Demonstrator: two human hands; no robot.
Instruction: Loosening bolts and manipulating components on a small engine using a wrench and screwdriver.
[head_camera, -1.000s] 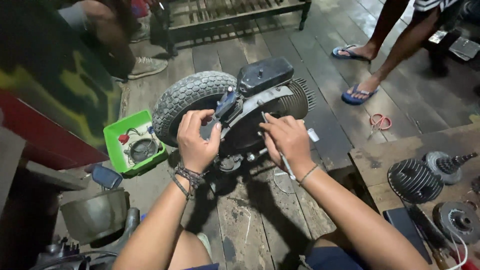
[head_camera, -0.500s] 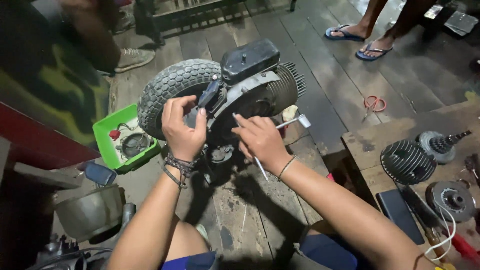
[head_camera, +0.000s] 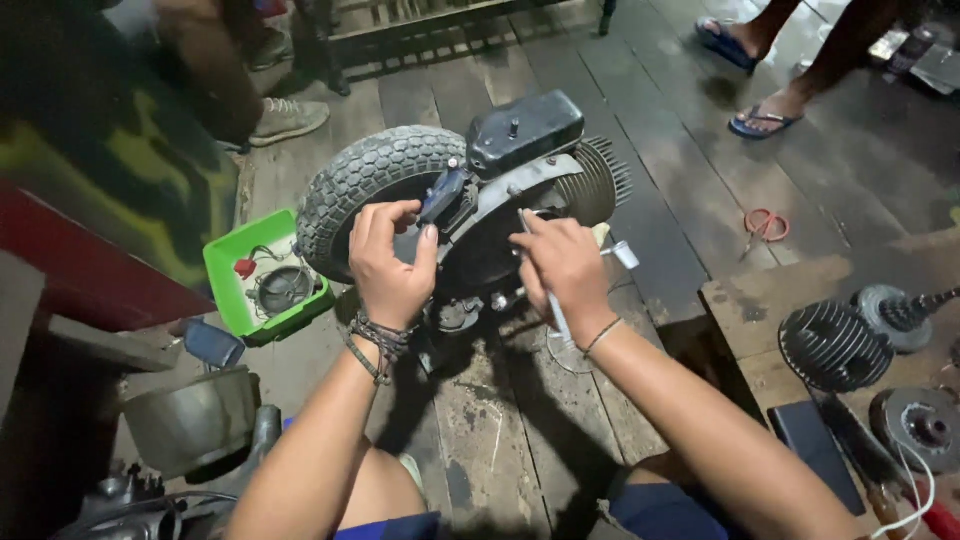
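Forearms reach ahead from me to the engine unit (head_camera: 500, 210), my landmark, lying on the plank floor (head_camera: 500, 440). I have my left hand (head_camera: 390, 262) curled at its near side, fingertips pinching the small dark-blue part (head_camera: 443, 194) beside the tyre (head_camera: 372, 180). My right hand (head_camera: 562, 265) is closed round a slim pale tool (head_camera: 556, 312), its tip against the casing. Work looks mid-way, I judge: the unit is partly stripped, and a finned cylinder (head_camera: 833, 347) sits well off to its right. Left of it, a green tray (head_camera: 222, 270) holds loose bits. Beyond it, red scissors (head_camera: 765, 225) and sandalled feet (head_camera: 762, 122) (a bystander's).
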